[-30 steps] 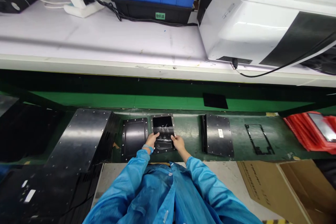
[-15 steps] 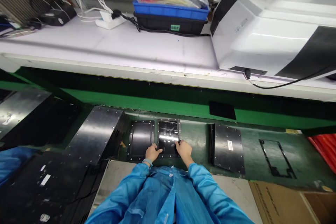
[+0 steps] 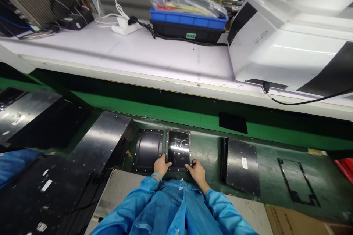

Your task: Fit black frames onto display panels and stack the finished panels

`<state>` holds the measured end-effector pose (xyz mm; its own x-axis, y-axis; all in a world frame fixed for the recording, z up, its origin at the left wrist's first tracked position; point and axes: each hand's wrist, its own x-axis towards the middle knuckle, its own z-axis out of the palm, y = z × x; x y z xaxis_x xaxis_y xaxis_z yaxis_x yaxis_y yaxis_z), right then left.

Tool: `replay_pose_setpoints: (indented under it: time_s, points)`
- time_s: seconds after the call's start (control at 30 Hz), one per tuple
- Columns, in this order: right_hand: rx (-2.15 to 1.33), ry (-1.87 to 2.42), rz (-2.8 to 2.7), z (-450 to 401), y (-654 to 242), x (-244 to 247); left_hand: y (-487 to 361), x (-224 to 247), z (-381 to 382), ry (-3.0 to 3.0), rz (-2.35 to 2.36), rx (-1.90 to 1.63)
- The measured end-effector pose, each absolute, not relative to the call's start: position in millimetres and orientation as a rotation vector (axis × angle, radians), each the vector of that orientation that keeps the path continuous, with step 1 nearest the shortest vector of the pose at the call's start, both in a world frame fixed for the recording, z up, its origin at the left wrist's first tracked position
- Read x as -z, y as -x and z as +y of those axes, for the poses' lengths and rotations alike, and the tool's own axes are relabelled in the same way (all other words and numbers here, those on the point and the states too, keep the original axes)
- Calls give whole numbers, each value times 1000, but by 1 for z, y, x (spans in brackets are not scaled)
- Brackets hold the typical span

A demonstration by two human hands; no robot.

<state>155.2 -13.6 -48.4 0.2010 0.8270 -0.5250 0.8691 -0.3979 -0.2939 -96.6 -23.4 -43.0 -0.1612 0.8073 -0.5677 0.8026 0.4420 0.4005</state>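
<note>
A small glossy black panel (image 3: pixel 178 147) with a studded grey rim lies on the green belt (image 3: pixel 206 147) straight ahead of me. My left hand (image 3: pixel 161 164) grips its near left corner and my right hand (image 3: pixel 197 169) grips its near right corner. Both arms wear blue sleeves. A matching black tray plate (image 3: pixel 147 148) lies just left of the panel, touching it or nearly so.
A large black riveted sheet (image 3: pixel 102 141) lies at the left, another black plate (image 3: pixel 242 165) with a white label to the right, and a thin black frame (image 3: pixel 296 185) farther right. Above runs a white shelf (image 3: pixel 110 58) with a white machine (image 3: pixel 289 47), blue bin (image 3: pixel 189 18) and power strip (image 3: pixel 124 27).
The view has tilted up and swung left. My hands slid from the panel's sides down to its near corners, and the panel now lies flatter on the belt.
</note>
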Motion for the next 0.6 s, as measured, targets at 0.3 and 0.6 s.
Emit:
replay_pose_setpoints:
  time_s: [0.3,0.6]
  points:
    - [1018,-2328,1632,-45,-182,55,89,38,-16,-1399,1807,46]
    - [1118,-2284,1649,-27,-206,92,84,36,16,-1066,1825,150]
